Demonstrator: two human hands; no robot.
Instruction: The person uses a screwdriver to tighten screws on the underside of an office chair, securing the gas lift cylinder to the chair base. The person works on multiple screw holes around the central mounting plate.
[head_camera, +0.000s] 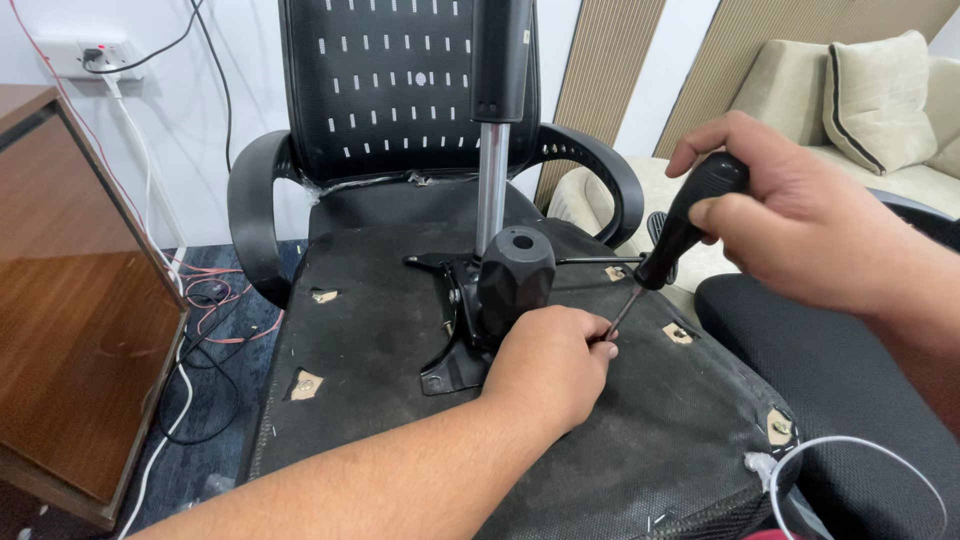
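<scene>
On seat underside (640, 440), left hand (548, 365) fingers (596, 345) pinching screwdriver (680, 235) tip; right hand (800, 225) closed around handle

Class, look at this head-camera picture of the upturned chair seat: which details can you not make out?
- Screwdriver tip and any screw: hidden behind left hand fingers.
- Gas lift cylinder top: cut off by the upper edge.
- Mechanism plate right side: covered by the left hand.
- Right hand palm: faces away.

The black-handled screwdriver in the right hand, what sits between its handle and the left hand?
In the head view, only the screwdriver's thin metal shaft spans that gap, running down from the right hand to the left hand's fingers.
</scene>
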